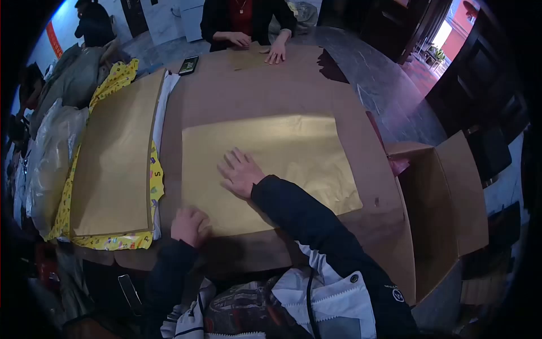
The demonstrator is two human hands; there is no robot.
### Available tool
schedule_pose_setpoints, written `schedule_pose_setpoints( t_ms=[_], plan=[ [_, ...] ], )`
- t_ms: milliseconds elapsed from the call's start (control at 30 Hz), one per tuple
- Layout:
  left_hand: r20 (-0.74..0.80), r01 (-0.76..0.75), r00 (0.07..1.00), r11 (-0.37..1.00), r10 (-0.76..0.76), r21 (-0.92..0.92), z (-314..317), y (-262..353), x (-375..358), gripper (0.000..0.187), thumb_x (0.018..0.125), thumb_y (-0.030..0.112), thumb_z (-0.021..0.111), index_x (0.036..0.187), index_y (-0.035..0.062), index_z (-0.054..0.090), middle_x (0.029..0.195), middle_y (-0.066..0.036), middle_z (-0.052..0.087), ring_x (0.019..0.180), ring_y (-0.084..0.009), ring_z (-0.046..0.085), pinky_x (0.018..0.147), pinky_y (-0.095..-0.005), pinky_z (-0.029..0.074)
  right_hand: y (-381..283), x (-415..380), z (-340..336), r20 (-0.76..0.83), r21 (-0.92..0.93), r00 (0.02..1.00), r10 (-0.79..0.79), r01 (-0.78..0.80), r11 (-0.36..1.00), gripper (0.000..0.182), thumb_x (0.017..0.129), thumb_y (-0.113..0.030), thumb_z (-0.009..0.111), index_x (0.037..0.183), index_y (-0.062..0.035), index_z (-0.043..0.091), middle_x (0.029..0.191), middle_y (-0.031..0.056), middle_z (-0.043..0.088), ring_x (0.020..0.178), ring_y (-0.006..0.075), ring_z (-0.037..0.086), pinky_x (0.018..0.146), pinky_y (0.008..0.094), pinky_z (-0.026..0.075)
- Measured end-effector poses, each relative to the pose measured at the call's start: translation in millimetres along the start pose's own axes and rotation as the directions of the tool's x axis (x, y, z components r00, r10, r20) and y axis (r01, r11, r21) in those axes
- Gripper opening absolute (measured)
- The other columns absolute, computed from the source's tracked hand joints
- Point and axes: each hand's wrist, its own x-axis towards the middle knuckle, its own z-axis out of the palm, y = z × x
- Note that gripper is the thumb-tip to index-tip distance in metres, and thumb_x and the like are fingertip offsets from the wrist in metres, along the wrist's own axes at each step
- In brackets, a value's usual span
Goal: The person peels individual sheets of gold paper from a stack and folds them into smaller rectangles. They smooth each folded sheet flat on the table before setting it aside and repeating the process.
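Note:
A sheet of gold paper [299, 152] lies on the cardboard-covered table in front of me, with creases toward its right side. My right hand [241, 172] rests flat on the sheet left of its middle, palm down and fingers spread. At the sheet's near left corner is my left hand [190, 226], its fingers curled and slightly blurred. That hand covers the corner, and I cannot make out what is between its fingers.
Left of the sheet, a stack of brown-gold sheets [118, 158] sits on yellow printed wrapping [157, 175]. A phone [189, 65] lies beyond it. Across the table [254, 93], a person's hands [276, 52] touch a small gold piece. An open cardboard box [446, 198] stands right.

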Motion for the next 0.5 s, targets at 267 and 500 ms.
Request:
schedule_pose_setpoints(
  t_ms=[267,500],
  plan=[
    [0.13,0.037,0.991,0.999,-0.04,0.032,-9.0,-6.4,14.0,0.034,0.069,0.026,0.072,0.1,0.0142,0.065,0.101,-0.011,0.056,0.099,-0.0346,0.052,0.081,-0.0459,0.046,156.7,-28.9,-27.7,-0.078,-0.168,0.867,0.492,-0.498,0.851,0.049,0.093,-0.039,0.044,0.132,-0.0083,0.048,0.142,0.0175,0.038,0.137,0.0369,0.026,0.11,0.059,0.021],
    [0.172,-0.292,0.942,0.956,0.289,-0.003,22.2,41.1,154.9,0.018,0.084,0.022,0.061,0.099,0.0111,0.064,0.109,-0.01,0.059,0.106,-0.0295,0.055,0.088,-0.0421,0.045,181.8,-39.2,-47.3,-0.144,-0.227,0.798,0.585,-0.602,0.765,0.048,0.095,-0.037,0.043,0.134,-0.0102,0.049,0.146,0.0197,0.034,0.139,0.0396,0.023,0.109,0.0624,0.022]
  ],
)
